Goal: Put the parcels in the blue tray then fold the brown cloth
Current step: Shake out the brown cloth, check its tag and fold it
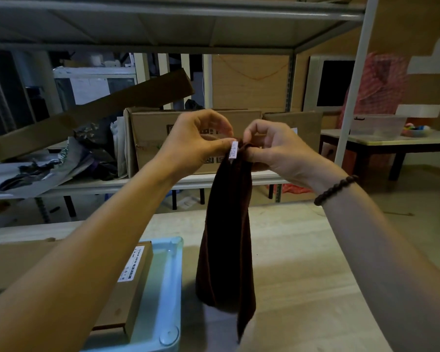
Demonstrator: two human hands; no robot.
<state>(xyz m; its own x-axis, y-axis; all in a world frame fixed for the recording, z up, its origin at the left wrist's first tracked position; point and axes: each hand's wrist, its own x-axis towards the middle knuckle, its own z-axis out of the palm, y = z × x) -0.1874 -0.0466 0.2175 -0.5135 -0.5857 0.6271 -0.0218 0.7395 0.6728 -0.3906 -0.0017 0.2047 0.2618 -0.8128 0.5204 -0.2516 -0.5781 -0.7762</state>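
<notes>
A pale wooden worktop point(302, 262) is seen below metal shelving point(163, 19) stacked with cardboard boxes point(163, 138). At the worktop's near left edge a blue tray point(168, 288) is shown with brown parcels point(135, 283) laid inside, one bearing a white label. The brown cloth point(226, 237) is held up above the worktop, hanging lengthwise, its top edge pinched by the left hand point(196, 141) and right hand point(272, 148) close together beside a small white tag point(233, 149).

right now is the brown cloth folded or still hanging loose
Hanging loose, not folded. Both hands, left hand and right hand, pinch the top of the brown cloth, which drapes bunched above the table.
</notes>
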